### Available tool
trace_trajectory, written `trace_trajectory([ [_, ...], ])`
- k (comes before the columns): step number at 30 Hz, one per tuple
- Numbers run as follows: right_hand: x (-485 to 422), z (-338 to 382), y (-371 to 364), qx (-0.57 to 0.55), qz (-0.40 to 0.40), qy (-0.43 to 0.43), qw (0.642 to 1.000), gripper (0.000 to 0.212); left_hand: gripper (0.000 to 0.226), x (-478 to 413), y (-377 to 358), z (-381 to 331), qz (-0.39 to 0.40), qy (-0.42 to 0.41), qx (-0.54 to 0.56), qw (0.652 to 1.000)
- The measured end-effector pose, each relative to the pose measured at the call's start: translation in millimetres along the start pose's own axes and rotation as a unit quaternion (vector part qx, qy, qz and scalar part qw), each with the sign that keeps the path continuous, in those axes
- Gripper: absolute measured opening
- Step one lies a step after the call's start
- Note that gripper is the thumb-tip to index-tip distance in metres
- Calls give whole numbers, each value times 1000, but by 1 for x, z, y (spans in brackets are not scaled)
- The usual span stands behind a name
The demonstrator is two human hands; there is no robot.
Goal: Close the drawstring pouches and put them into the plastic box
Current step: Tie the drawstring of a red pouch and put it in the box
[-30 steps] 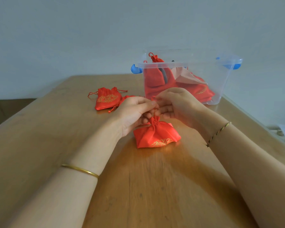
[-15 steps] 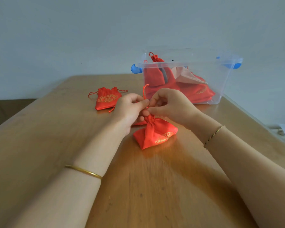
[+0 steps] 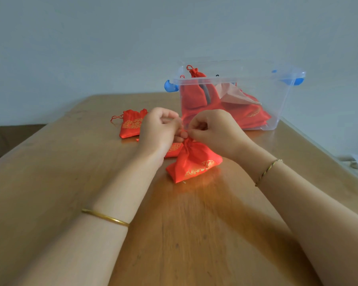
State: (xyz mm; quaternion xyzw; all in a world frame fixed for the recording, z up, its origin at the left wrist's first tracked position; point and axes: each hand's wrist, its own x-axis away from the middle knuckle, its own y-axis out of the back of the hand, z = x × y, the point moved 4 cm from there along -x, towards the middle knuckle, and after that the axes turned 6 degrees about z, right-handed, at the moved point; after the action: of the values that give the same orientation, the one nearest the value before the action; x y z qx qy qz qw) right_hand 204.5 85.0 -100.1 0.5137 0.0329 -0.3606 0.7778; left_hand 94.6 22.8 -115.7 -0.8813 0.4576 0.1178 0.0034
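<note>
1. Hands, head view: the left hand and right hand meet fingertip to fingertip above the neck of a red pouch. Both have their fingers curled in and seem to pinch its drawstring. The cord itself is mostly hidden between them.
2. This pouch sits on the wooden table, directly beneath the hands and a little nearer the person. Its gathered neck points up into the fingertips, and its long axis leans from there down to a wide base at the near right.
3. The plastic box stands beyond the hands, slightly right, with its top open. The right hand is the nearer one, so the transfer will likely go forward and up over the near rim.
4. The pouch is shiny, satin-like cloth, soft and puckered at the neck, with gold patterning along its base. The box is clear, rigid and rectangular, with blue latches at its ends, and red pouches are already piled inside.
5. Two more wait on the table: a flat pouch left of the hands, and a second pouch half hidden under the left hand.
</note>
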Motion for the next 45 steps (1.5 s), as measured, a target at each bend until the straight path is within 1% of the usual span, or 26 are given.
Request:
trace_trajectory([
  [3, 0, -6, 2, -76, 1, -32, 997, 8, 13, 0, -2, -2, -15, 3, 23, 1000],
  [6, -1, -13, 0, -115, -15, -57, 992, 9, 16, 0, -4, -1, -17, 41, 79, 996],
  [8, -1, -14, 1, -94, -36, -53, 994, 9, 10, 2, -7, -2, 1, 90, 149, 985],
  [10, 1, -12, 3, -47, -56, -38, 997, 8, 10, 5, -10, -1, 26, 147, 232, 961],
  [13, 2, -10, 3, 17, -83, -10, 996, 6, 11, 9, -12, 3, 49, 213, 299, 929],
  [17, 1, -14, 1, 45, -97, -2, 994, 2, 7, 11, -10, 6, 33, 247, 368, 896],
  [19, 2, -15, 3, 38, -109, -4, 993, 4, 7, 11, -9, 7, 15, 249, 388, 888],
  [20, 2, -14, 3, 32, -115, -5, 993, 4, 7, 12, -9, 6, 8, 244, 388, 889],
  [21, 2, -14, 3, 24, -119, -6, 993, 5, 7, 13, -11, 6, 4, 235, 379, 895],
  [23, 3, -12, 3, -1, -122, -18, 992, 5, 10, 12, -14, 3, -5, 196, 333, 922],
  [25, 3, -13, 4, -31, -125, -42, 991, 5, 19, 7, -10, 0, -33, 129, 292, 947],
  [27, 2, -19, 7, -68, -119, -80, 987, 9, 24, 2, -1, -3, -70, 61, 248, 964],
  [29, 3, -29, 8, -128, -108, -123, 978, 15, 24, 2, 4, -7, -70, 5, 169, 983],
  [31, 4, -35, 6, -188, -100, -156, 964, 19, 25, 6, -1, -14, -34, -61, 46, 997],
  [32, 5, -36, 5, -211, -95, -168, 958, 20, 25, 10, -6, -18, -15, -101, -27, 994],
  [34, 6, -34, 4, -244, -85, -182, 949, 19, 21, 14, -13, -22, -1, -177, -158, 971],
  [36, 6, -32, 5, -270, -75, -188, 941, 21, 13, 13, -14, -21, -14, -215, -230, 949],
  [39, 6, -29, 3, -306, -56, -199, 929, 26, 6, 11, -11, -16, -40, -210, -277, 937],
  [42, 7, -30, 1, -342, -36, -214, 914, 27, 9, 9, -10, -13, -50, -200, -304, 930],
  [45, 7, -30, -2, -414, -10, -221, 883, 24, 12, 7, -8, -13, -45, -196, -311, 929],
])
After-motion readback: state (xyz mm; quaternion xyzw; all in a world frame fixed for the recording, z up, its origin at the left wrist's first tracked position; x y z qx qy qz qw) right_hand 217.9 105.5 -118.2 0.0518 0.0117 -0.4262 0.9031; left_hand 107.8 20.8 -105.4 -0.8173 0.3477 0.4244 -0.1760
